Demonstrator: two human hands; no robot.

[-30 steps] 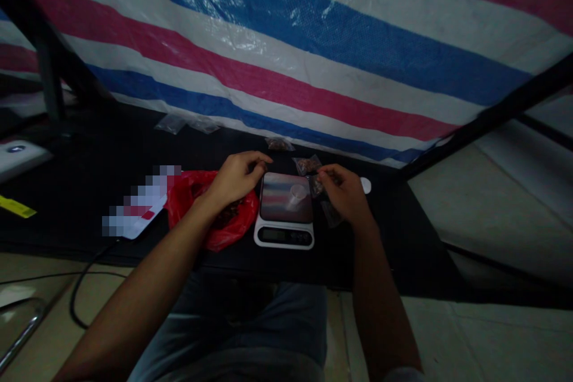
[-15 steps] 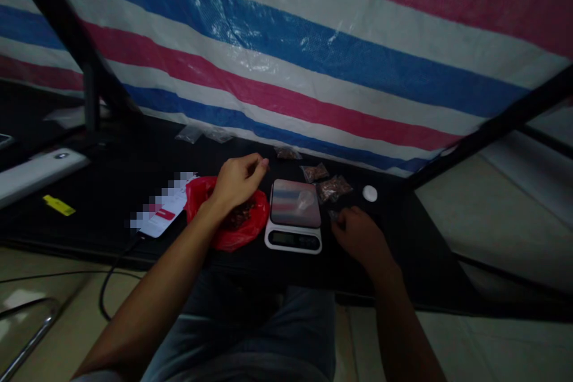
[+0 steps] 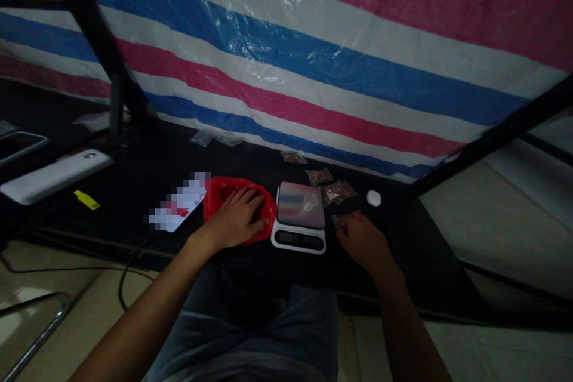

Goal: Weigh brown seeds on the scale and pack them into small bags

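A small white digital scale with a shiny platform sits on the black table in front of me. Left of it lies an open red plastic bag; my left hand rests inside it, fingers spread over its dark contents. My right hand lies on the table just right of the scale, fingers curled over a small clear pouch that I can barely make out. Behind the scale lie three small filled pouches: one, another, and one further back.
A small white round object lies right of the pouches. A blurred card, a yellow tag, a long white device and a cable lie to the left. A striped tarp hangs behind. The table ends at right.
My left hand has dropped from above the scale's left edge down into the red bag. My right hand let go of a filled pouch behind the scale and came down onto the table.
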